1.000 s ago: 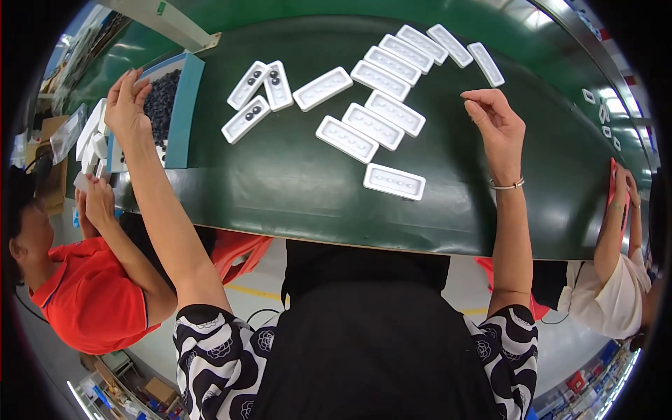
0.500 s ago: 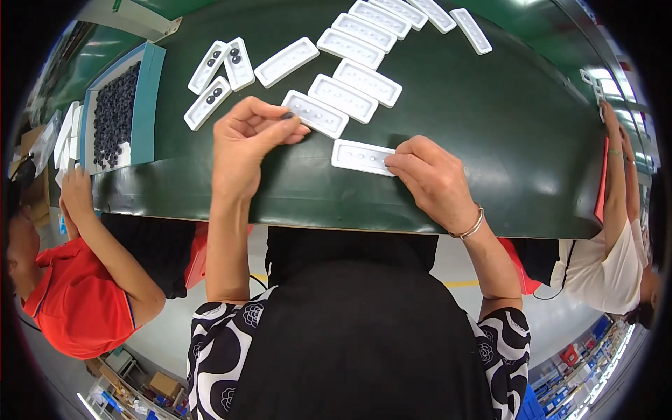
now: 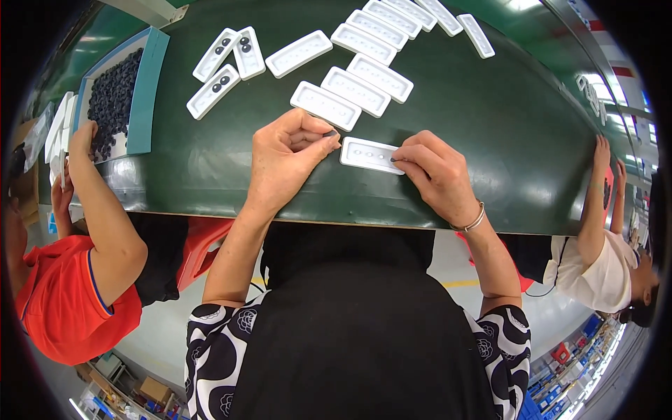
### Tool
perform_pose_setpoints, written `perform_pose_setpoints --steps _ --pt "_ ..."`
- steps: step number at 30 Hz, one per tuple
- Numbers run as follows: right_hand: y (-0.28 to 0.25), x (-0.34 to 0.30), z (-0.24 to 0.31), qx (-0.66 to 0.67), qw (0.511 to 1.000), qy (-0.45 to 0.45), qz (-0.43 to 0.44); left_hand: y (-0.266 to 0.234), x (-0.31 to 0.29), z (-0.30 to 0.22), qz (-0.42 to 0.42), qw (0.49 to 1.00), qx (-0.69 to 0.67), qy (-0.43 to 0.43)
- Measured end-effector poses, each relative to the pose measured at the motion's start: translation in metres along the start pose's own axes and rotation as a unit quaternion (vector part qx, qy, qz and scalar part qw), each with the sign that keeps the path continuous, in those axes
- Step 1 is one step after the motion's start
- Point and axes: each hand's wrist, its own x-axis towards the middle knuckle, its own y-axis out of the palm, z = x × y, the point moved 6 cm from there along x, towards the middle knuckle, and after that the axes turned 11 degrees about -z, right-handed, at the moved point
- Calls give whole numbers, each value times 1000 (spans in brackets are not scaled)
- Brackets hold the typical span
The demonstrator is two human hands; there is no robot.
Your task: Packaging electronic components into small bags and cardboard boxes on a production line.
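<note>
Broadly, a green table (image 3: pixel 210 175) spreads under and beyond both sets of fingers. Far to the left of them is a person in red (image 3: pixel 77 301), and far to their right a person in a pale top (image 3: pixel 598 273). Well left of the left fingers stands a teal-edged box (image 3: pixel 147 98) heaped with small black pieces (image 3: pixel 115 91). The left hand (image 3: pixel 287 157) has its thumb and forefinger pressed together on one dark piece (image 3: pixel 330 133), the other fingers curled in behind. The right hand (image 3: pixel 441 175) likewise pinches a dark piece (image 3: pixel 396 162) between thumb and fingertips. Between the two pinches lies a white tray (image 3: pixel 367 154) with a row of shallow round dips: its right end is under the right fingers, its left end just beside the left fingertips, whether touching I cannot tell. More white trays (image 3: pixel 325 105) lie beyond the fingers, and farther left three trays (image 3: pixel 203 105) hold two glossy black balls (image 3: pixel 220 84) each.
</note>
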Motion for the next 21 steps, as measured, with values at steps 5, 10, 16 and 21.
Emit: perform_pose_setpoints --steps 5,10,16,21 --pt "2 2 1 12 1000 -19 4 0 2 -3 -17 1000 5 5" --pt "3 0 -2 23 1000 -20 -5 0 4 0 1 999 -31 33" --pt "7 4 -2 12 1000 -20 -1 3 3 -1 -14 1000 -8 -16" --pt "10 7 -5 18 1000 -16 -1 3 6 1 -12 998 -64 11"
